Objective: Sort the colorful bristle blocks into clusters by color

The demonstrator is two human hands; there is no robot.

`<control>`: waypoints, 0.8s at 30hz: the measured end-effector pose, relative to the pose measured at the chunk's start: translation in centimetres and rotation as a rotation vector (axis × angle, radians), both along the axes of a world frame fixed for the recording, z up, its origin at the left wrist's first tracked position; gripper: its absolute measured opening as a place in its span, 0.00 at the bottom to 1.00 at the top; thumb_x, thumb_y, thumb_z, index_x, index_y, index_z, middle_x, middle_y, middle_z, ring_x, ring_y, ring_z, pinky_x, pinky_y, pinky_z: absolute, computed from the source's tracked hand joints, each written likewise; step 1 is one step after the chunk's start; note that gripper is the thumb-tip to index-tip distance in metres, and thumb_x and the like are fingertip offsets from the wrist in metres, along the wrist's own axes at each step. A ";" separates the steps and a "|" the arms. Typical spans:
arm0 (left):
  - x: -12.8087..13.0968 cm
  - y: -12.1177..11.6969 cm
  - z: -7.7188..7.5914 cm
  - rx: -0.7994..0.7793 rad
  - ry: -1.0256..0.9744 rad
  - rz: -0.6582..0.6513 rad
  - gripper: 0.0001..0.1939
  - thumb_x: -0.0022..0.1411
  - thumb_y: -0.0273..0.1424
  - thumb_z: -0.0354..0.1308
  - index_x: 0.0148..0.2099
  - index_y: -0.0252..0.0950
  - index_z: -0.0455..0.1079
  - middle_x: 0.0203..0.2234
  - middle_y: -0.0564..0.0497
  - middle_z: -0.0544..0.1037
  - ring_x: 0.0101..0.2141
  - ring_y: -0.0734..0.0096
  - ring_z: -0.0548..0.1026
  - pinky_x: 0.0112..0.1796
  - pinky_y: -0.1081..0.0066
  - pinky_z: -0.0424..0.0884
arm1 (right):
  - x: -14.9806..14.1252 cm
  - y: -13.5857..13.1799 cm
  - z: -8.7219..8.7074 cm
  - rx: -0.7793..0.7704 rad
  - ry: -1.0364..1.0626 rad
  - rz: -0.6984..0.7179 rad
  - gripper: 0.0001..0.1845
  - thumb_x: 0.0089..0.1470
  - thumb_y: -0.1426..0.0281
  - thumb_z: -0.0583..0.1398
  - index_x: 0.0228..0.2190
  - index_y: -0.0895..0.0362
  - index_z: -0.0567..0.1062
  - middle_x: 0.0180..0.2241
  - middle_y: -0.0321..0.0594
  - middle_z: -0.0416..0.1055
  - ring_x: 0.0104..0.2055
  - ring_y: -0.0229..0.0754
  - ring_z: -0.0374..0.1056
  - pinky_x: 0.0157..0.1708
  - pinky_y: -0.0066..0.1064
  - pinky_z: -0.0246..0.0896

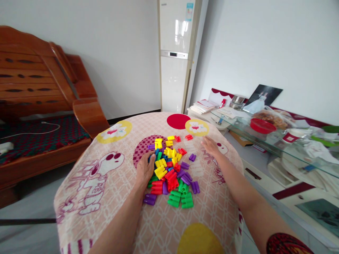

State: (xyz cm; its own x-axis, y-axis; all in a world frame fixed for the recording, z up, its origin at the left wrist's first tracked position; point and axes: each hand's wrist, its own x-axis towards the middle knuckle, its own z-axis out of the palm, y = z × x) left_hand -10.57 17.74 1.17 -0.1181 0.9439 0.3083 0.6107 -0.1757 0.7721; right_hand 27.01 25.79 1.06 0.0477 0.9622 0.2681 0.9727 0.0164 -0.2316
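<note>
A loose pile of plastic toy pieces shaped like joined tubes lies on the cloth-covered round table (113, 218). Among them are yellow pieces (160, 172), red pieces (172, 180), green pieces (187, 200) and purple pieces (150, 199). My left hand (145, 167) rests at the pile's left edge, touching it, with thumb and fingers apart; its fingertips are partly hidden near blue pieces (165, 157). On the right, my right hand (210, 145) lies flat on the cloth, apart from the pile, with nothing visible in it. A single red piece (189, 137) sits to its left.
A wooden bench (34, 81) stands at the left, and a tall white cabinet-style appliance (174, 77) behind the table. To the right, a glass shelf (280, 141) carries a red bowl (262, 126), a paper cup (291, 135), papers (203, 106) and a photo (262, 97).
</note>
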 end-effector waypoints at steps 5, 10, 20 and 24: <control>-0.2 -0.2 0.1 -0.006 -0.040 0.000 0.24 0.66 0.42 0.46 0.52 0.34 0.75 0.48 0.42 0.80 0.49 0.55 0.76 0.51 0.59 0.70 | 2.2 0.3 0.0 -0.022 -0.149 0.040 0.18 0.65 0.68 0.50 0.50 0.60 0.73 0.54 0.53 0.71 0.58 0.48 0.63 0.61 0.39 0.52; -0.2 -0.2 0.1 0.001 -0.092 0.010 0.22 0.66 0.41 0.47 0.52 0.34 0.74 0.49 0.42 0.80 0.49 0.56 0.76 0.52 0.59 0.70 | 6.9 -0.8 1.2 -0.034 -0.191 -0.104 0.15 0.64 0.71 0.50 0.44 0.61 0.74 0.50 0.58 0.71 0.56 0.53 0.63 0.57 0.45 0.55; -0.1 0.2 -0.3 0.058 -0.078 0.067 0.21 0.67 0.40 0.47 0.52 0.33 0.73 0.47 0.41 0.79 0.49 0.55 0.76 0.52 0.56 0.70 | -6.6 -6.7 0.4 0.037 0.180 0.203 0.26 0.49 0.76 0.56 0.51 0.58 0.77 0.49 0.50 0.76 0.53 0.52 0.69 0.56 0.43 0.62; -0.2 0.2 -0.3 0.037 -0.084 0.063 0.21 0.66 0.38 0.48 0.53 0.33 0.73 0.48 0.40 0.79 0.50 0.55 0.76 0.53 0.56 0.70 | -12.7 -8.6 1.3 -0.091 0.597 0.438 0.30 0.46 0.76 0.55 0.52 0.55 0.76 0.42 0.41 0.80 0.42 0.46 0.75 0.46 0.40 0.70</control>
State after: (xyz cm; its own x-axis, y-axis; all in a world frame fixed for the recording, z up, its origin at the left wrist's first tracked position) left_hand -10.80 17.92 0.83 -0.2034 0.9222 0.3290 0.5550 -0.1682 0.8147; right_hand 14.29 17.17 2.34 -0.2323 0.9438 0.2352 0.5896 0.3289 -0.7377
